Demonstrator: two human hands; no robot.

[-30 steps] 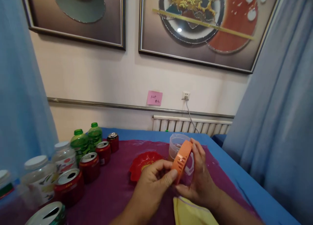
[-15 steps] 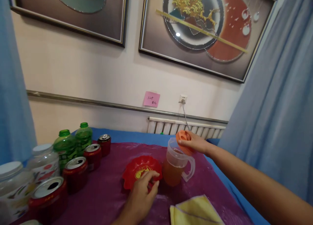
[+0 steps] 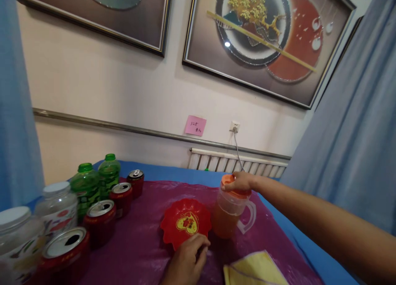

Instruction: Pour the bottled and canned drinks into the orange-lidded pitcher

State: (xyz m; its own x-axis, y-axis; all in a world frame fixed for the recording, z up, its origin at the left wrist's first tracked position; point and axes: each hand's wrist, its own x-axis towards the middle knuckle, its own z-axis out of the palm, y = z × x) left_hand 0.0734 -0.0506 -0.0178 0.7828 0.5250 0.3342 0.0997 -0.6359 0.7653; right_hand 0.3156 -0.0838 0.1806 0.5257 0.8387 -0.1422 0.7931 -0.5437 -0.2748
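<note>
A clear plastic pitcher (image 3: 227, 215) with amber liquid stands upright on the purple cover, its handle towards the right. My right hand (image 3: 243, 182) grips the orange lid (image 3: 229, 180), which sits over the pitcher's mouth. Left of the pitcher lies a red scalloped plate (image 3: 173, 219) with a yellow print. At the plate's near edge is my left hand (image 3: 190, 258), its fingers curled together; whether anything small is between them is hidden. A folded yellow cloth (image 3: 255, 270) rests close to the front, right of my left hand.
Several red cans (image 3: 100, 223) form a row on the left, beside green bottles (image 3: 85, 190) and white-lidded jars (image 3: 58, 210). The purple cover (image 3: 136, 252) lies over a blue cloth (image 3: 173, 173). Behind are a radiator (image 3: 216, 163) and a metal rail (image 3: 139, 130).
My right hand has lowered the orange lid from a tilt onto the pitcher's top. My left hand has moved slightly down and right, its fingers closer together, uncovering more of the plate.
</note>
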